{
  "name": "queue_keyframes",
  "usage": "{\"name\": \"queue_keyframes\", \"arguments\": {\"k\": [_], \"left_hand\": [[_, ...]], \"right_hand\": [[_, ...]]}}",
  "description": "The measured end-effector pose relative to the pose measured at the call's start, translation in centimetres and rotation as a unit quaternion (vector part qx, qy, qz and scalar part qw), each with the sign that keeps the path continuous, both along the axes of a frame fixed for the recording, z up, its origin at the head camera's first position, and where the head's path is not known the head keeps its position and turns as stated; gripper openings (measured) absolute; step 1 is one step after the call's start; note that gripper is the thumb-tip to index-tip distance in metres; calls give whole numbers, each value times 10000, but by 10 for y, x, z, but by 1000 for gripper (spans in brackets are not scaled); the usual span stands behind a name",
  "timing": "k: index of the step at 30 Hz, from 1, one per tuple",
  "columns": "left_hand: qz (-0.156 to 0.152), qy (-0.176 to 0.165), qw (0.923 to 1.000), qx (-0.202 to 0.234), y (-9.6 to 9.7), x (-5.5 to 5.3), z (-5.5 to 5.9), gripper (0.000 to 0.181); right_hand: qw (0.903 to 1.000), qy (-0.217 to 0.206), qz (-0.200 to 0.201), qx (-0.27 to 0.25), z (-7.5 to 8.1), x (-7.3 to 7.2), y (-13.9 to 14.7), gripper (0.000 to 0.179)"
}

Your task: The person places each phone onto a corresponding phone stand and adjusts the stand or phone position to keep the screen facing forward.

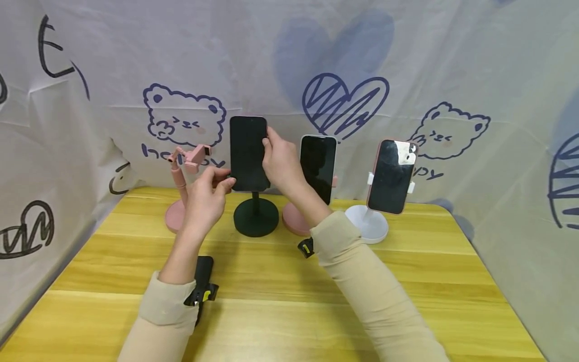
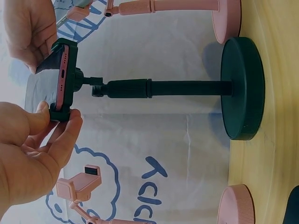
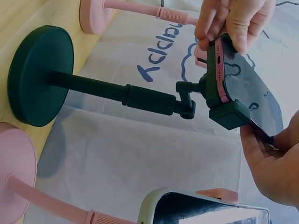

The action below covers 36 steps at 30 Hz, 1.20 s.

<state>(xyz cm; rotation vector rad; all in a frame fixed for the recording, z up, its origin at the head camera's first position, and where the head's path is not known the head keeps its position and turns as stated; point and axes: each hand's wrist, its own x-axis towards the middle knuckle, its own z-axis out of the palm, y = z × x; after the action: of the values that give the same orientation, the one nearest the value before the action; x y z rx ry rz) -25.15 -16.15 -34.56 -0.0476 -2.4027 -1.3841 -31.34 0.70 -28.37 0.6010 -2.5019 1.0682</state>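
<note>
A phone with a dark screen (image 1: 248, 153) stands upright in the clamp (image 3: 228, 115) of a dark green phone stand (image 2: 187, 88). Its pink edge (image 2: 62, 77) faces the left wrist camera. My left hand (image 1: 205, 198) pinches the clamp at the phone's lower left corner, thumb in front and fingers behind. Higher up on the opposite side, my right hand (image 1: 284, 163) grips the phone's edge, thumb toward the screen. The stand's round base (image 1: 256, 217) rests flat on the wooden table, below both hands.
A pink phone stand (image 1: 179, 178) with a bare clamp is at the left. Right of the green stand, one phone (image 1: 318, 163) sits in another pink stand, and another phone (image 1: 392, 176) in a white one. A black phone (image 1: 204, 271) lies on the table (image 1: 271, 322) beside my left forearm.
</note>
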Motion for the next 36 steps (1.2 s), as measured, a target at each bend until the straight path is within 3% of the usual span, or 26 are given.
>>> {"name": "queue_keyframes", "arguments": {"k": [16, 36], "left_hand": [[24, 184, 9998, 106, 1, -1, -1, 27], [30, 109, 9998, 169, 3, 0, -2, 29]], "right_hand": [[9990, 409, 166, 36, -8, -3, 5, 40], [9988, 450, 207, -19, -18, 0, 8, 41]]}}
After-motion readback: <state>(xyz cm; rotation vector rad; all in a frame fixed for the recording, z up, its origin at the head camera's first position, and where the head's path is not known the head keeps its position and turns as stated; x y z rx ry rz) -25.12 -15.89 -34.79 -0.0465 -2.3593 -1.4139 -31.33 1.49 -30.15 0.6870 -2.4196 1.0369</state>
